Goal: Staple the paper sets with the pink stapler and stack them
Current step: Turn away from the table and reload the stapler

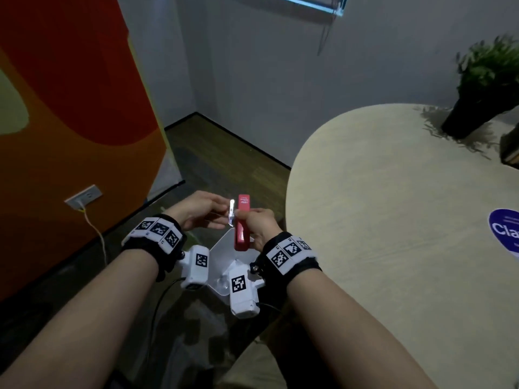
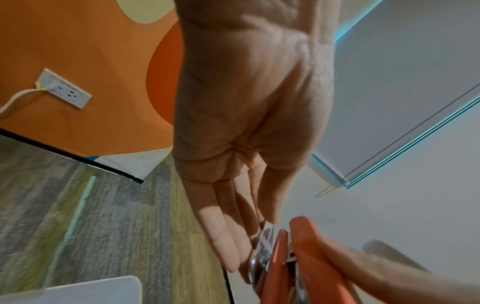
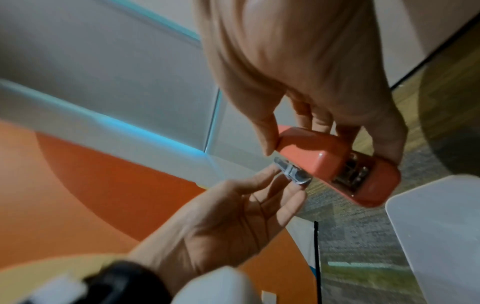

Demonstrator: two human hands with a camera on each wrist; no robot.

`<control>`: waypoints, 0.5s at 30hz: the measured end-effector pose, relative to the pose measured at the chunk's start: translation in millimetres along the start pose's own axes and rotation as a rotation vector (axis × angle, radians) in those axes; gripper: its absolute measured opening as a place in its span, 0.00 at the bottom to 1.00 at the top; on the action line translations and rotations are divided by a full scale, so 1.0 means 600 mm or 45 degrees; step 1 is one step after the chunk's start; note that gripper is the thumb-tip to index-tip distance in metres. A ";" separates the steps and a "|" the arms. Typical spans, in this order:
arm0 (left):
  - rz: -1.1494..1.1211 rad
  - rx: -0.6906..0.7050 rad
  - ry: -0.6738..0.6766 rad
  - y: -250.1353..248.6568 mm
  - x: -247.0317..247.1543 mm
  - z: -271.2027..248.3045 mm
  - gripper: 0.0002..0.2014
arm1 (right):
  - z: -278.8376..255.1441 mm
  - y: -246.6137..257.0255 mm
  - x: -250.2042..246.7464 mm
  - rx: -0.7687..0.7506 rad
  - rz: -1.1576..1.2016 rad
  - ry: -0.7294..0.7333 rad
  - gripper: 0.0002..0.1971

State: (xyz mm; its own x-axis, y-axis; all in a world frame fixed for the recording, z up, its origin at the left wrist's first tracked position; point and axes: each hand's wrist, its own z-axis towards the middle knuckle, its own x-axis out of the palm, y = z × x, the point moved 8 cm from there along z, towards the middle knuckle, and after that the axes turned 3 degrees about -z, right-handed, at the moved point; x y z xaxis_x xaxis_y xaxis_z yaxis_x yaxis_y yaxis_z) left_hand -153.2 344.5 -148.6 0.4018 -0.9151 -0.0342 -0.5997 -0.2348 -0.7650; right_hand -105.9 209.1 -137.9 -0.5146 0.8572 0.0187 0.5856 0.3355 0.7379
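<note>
My right hand [image 1: 254, 220] grips the pink stapler [image 1: 242, 228] by its sides and holds it in the air left of the table; the right wrist view shows its open metal end [image 3: 350, 170]. A shiny metal staple rail [image 1: 231, 211] stands right beside the stapler's left side. My left hand [image 1: 219, 213] pinches this rail [image 3: 292, 173] between thumb and fingertips. In the left wrist view the rail [image 2: 262, 253] lies against the stapler [image 2: 309, 257]. No paper sets can be made out for certain.
A white flat thing with rounded corners [image 1: 222, 256] lies below both hands. The round beige table [image 1: 393, 220] is on the right, with a potted plant [image 1: 477, 88] and a blue sticker [image 1: 505, 231]. The orange wall [image 1: 70, 136] with a socket [image 1: 84, 196] stands on the left.
</note>
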 end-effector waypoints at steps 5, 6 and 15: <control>-0.093 -0.102 0.049 0.039 0.006 0.017 0.14 | 0.014 -0.026 0.018 0.043 0.034 -0.094 0.24; -0.102 -0.119 0.063 0.046 0.006 0.019 0.14 | 0.017 -0.032 0.021 0.041 0.054 -0.105 0.23; -0.087 -0.137 -0.029 0.082 -0.013 0.028 0.12 | 0.031 -0.091 0.038 -0.040 0.202 -0.127 0.22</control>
State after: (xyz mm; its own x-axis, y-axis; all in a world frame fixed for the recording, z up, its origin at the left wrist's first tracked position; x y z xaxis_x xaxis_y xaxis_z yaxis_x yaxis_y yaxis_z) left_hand -173.9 345.5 -196.6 0.4594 -0.8882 0.0001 -0.6406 -0.3314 -0.6927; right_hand -137.7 217.5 -190.2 -0.3517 0.9334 0.0711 0.6338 0.1816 0.7519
